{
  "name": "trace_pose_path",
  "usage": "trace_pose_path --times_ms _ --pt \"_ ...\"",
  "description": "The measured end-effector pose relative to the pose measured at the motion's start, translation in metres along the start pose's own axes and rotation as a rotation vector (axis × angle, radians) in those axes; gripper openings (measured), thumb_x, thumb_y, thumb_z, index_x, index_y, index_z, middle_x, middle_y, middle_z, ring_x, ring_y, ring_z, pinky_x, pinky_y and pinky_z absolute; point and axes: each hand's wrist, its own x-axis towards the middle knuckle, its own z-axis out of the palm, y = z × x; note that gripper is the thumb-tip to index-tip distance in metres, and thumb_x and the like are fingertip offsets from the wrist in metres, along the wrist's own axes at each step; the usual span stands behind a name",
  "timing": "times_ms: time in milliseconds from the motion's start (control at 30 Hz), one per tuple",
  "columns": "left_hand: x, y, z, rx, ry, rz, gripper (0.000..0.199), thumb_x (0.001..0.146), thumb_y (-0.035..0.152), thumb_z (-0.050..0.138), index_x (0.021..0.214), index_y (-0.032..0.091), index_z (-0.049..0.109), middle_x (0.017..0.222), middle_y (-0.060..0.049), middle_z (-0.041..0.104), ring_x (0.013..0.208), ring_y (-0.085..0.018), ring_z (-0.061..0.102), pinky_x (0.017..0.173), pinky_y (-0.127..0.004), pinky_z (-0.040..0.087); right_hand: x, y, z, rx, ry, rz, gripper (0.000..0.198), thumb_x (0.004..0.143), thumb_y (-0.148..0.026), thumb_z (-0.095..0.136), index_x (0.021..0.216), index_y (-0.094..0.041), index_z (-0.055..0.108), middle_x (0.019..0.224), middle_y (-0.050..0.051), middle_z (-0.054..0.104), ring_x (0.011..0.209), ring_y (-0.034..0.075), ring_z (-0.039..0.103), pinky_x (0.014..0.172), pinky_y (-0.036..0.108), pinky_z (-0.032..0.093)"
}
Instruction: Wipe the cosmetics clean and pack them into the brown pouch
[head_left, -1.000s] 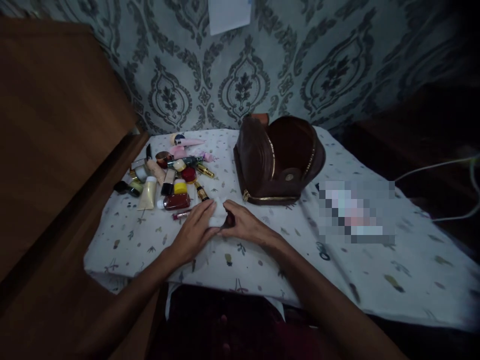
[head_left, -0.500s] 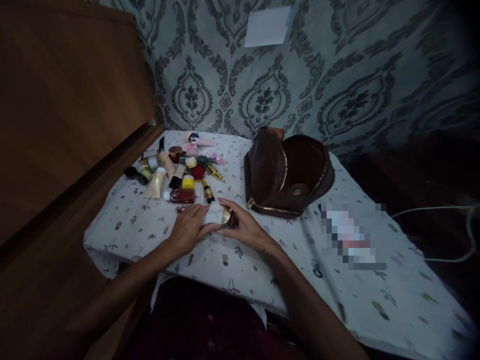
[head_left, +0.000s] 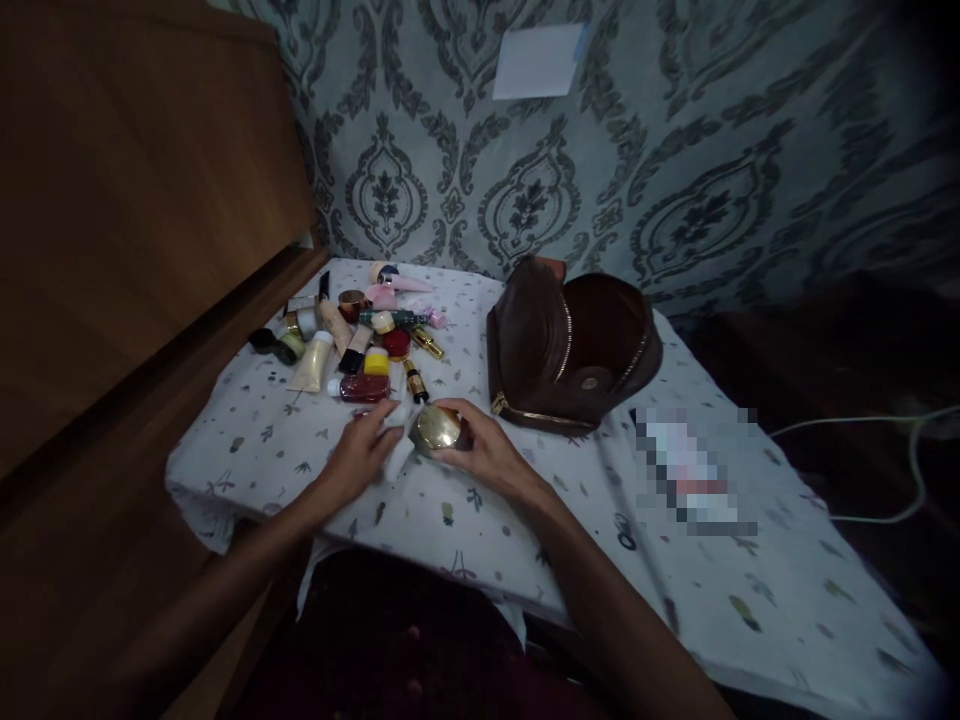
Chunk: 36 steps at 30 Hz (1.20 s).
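In dim light, a grey-green, dark-patterned wall point(head_left: 457, 150) bears a pale sheet point(head_left: 538, 62). A brown wooden cabinet point(head_left: 150, 180) flanks the bench point(head_left: 795, 590) at left; a printed white cloth point(head_left: 255, 430) covers it.

A: Describe the round container point(head_left: 437, 428) in the right hand point(head_left: 487, 447).

B: Shiny gold and domed on 1 face, dark brown along the side by the fingers. Tilted over the tabletop point(head_left: 255, 470), gold face in full view.

A: And the white cloth point(head_left: 397, 458)?

B: Thin, limp, hanging from the left hand point(head_left: 364, 450), just beside the gold dome.

A: Touching?

B: Too blurred to tell.
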Motion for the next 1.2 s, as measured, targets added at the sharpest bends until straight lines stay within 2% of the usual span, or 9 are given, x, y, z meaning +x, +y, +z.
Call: trace_pose_path --times_ms 133,233,367,467,667,833,1000,1100,1200 --pt "0.012 0.000 -0.006 -0.165 0.034 -0.031 0.031 0.095 0.030 0.049 0.117 0.013 0.063 0.105 -0.009 0.067 0.101 -0.022 0.063 0.093 -0.037 0.052 -0.001 -0.005 0.001 0.087 -0.048 0.033 0.060 0.073 -0.035 0.079 0.124 -0.023 0.051 0.110 0.003 0.059 0.096 0.020 0.060 0.086 0.032 0.048" --pt "0.009 0.006 -0.003 -0.116 -0.042 0.071 0.037 0.093 0.031 0.056 0.126 0.017 0.060 0.117 -0.011 0.061 0.114 -0.025 0.058 0.102 -0.042 0.048 -0.002 -0.006 0.001 0.116 -0.032 0.031 0.057 0.072 -0.033 0.078 0.120 -0.023 0.049 0.108 0.002 0.056 0.095 0.019 0.058 0.085 0.031 0.047" --pt "-0.004 0.011 0.004 0.121 -0.148 0.314 0.068 0.093 0.025 0.056 0.154 0.022 0.024 0.147 -0.017 0.041 0.138 -0.029 0.040 0.111 -0.049 0.041 -0.005 -0.009 -0.004 0.030 -0.044 0.023 0.057 0.074 -0.031 0.077 0.122 -0.024 0.047 0.109 0.004 0.057 0.094 0.020 0.056 0.083 0.032 0.047" --pt "-0.008 0.008 0.009 0.308 -0.138 0.401 0.071 0.096 0.016 0.045 0.157 0.024 0.009 0.146 -0.018 0.043 0.135 -0.031 0.043 0.107 -0.052 0.044 -0.011 -0.014 -0.010 -0.097 -0.014 0.004 0.056 0.074 -0.031 0.079 0.122 -0.025 0.051 0.109 0.004 0.056 0.090 0.020 0.056 0.081 0.032 0.048" --pt "-0.006 0.005 0.007 0.490 -0.162 0.411 0.064 0.095 0.012 0.038 0.154 0.024 0.018 0.127 -0.017 0.053 0.114 -0.030 0.058 0.081 -0.042 0.057 -0.026 -0.021 -0.013 -0.215 0.095 0.023 0.053 0.074 -0.036 0.081 0.120 -0.026 0.057 0.104 0.004 0.055 0.077 0.016 0.054 0.071 0.031 0.050" --pt "-0.015 0.021 0.007 0.526 -0.196 0.467 0.071 0.091 0.004 0.031 0.156 0.027 0.010 0.127 -0.016 0.054 0.118 -0.029 0.057 0.082 -0.039 0.056 -0.039 -0.017 -0.011 -0.174 0.180 -0.006 0.050 0.075 -0.034 0.079 0.120 -0.024 0.057 0.106 0.005 0.060 0.087 0.019 0.058 0.074 0.033 0.051" --pt "-0.021 0.033 0.010 0.550 -0.212 0.603 0.070 0.092 0.002 0.031 0.156 0.022 0.011 0.125 -0.017 0.057 0.115 -0.029 0.058 0.080 -0.036 0.056 -0.053 -0.008 -0.014 -0.107 0.203 0.023 0.049 0.076 -0.030 0.074 0.122 -0.024 0.056 0.102 0.004 0.065 0.085 0.018 0.062 0.078 0.034 0.052" --pt "-0.013 0.039 0.013 0.579 -0.193 0.697 0.065 0.094 0.004 0.032 0.154 0.020 0.017 0.118 -0.015 0.059 0.108 -0.027 0.058 0.082 -0.037 0.054 -0.059 -0.002 -0.016 -0.060 0.194 0.029 0.052 0.077 -0.026 0.072 0.125 -0.023 0.055 0.099 0.003 0.067 0.086 0.018 0.064 0.080 0.034 0.053" --pt "0.004 0.048 0.015 0.607 -0.198 0.755 0.054 0.094 0.006 0.035 0.147 0.016 0.032 0.111 -0.013 0.060 0.100 -0.026 0.056 0.084 -0.040 0.052 -0.063 0.002 -0.016 -0.050 0.192 0.036 0.055 0.075 -0.024 0.073 0.126 -0.023 0.054 0.105 0.004 0.067 0.092 0.020 0.064 0.084 0.035 0.053"
